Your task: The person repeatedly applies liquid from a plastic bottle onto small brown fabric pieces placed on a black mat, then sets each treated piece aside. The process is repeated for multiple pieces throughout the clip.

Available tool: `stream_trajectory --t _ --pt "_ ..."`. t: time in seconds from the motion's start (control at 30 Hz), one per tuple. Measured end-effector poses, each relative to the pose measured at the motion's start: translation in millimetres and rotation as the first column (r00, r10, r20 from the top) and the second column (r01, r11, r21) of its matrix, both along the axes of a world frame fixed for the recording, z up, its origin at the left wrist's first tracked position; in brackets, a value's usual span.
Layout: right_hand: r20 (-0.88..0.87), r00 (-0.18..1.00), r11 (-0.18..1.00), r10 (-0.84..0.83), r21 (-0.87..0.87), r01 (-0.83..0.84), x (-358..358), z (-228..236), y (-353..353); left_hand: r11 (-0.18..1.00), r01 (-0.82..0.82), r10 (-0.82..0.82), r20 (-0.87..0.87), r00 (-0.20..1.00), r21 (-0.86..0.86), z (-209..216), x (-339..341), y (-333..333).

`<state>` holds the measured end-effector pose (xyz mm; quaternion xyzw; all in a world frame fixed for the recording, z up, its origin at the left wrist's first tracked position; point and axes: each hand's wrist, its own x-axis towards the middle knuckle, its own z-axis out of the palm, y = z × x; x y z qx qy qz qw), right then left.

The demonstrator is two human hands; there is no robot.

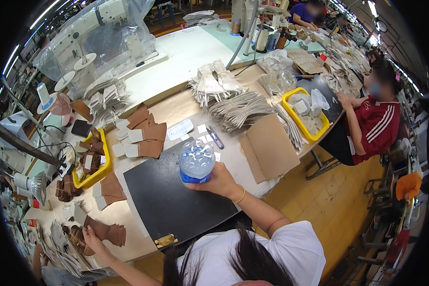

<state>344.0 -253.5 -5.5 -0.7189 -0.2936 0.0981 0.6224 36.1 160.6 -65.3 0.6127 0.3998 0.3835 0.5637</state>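
My right hand (218, 180) is wrapped round a clear plastic bottle (197, 159) with a blue label. The bottle is raised and tilted so that its ribbed base shows; its neck is hidden. Under it lies a black work mat (174, 200) on the table. At the lower left, my left hand (96, 244) rests by the table edge with its fingers stretched out, beside a bundle of brown pieces (79, 239). Just past its fingertips lie fanned brown leather pieces (107, 232) with pale grey ends.
Beyond the mat are more brown pieces (150, 138), thread snips (216, 137), a cardboard sheet (270, 148) and bundled pale strips (240, 109). Yellow baskets (107, 168) stand left and right. A plastic-covered sewing machine (93, 33) stands behind. A person in red (379, 119) sits at the right.
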Motion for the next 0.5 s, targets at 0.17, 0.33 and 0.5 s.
stream_trajectory --t 0.17,0.33,0.5 --pt "0.046 0.999 0.999 -0.002 -0.044 0.004 1 3 -4 0.988 0.155 -0.156 0.008 0.988 0.021 18 42 -27" --pt "0.046 0.999 0.999 -0.004 -0.048 0.007 2 6 -6 0.943 0.307 -0.296 -0.103 0.95 0.126 22 68 -28" --pt "0.008 0.999 0.998 -0.042 -0.045 0.043 0 4 -8 0.918 0.334 -0.312 0.129 0.941 -0.215 79 123 -125"
